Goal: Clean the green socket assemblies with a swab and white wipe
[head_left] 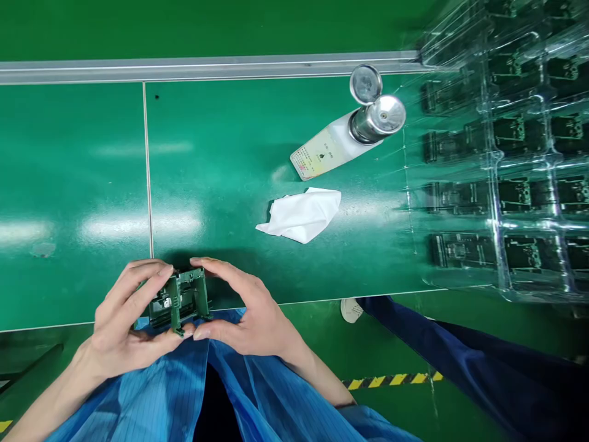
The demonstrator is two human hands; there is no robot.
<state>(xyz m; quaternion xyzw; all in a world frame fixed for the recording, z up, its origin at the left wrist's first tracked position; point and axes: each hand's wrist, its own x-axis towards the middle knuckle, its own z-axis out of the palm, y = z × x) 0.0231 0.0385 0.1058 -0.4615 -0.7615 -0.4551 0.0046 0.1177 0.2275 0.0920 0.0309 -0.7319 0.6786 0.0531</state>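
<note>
A dark green plastic frame-like part (186,298) with open bays and small metal bits is held at the front edge of the green table. My left hand (126,316) grips it from the left, fingers over its top and thumb along the lower edge. From the other side, my right hand (251,313) curves around it, with fingertips by the top edge and thumb near the bottom corner. Beyond them lies a crumpled white cloth (304,215). Further back stands a white bottle (338,144) with a metal pump top, its lid (365,84) flipped back.
Stacked clear plastic trays (494,209) holding several similar dark parts fill the right side. A metal strip (230,66) runs along the table's back edge. Another person's dark-clad leg (427,344) and a light shoe (351,310) show beyond the front edge, at right.
</note>
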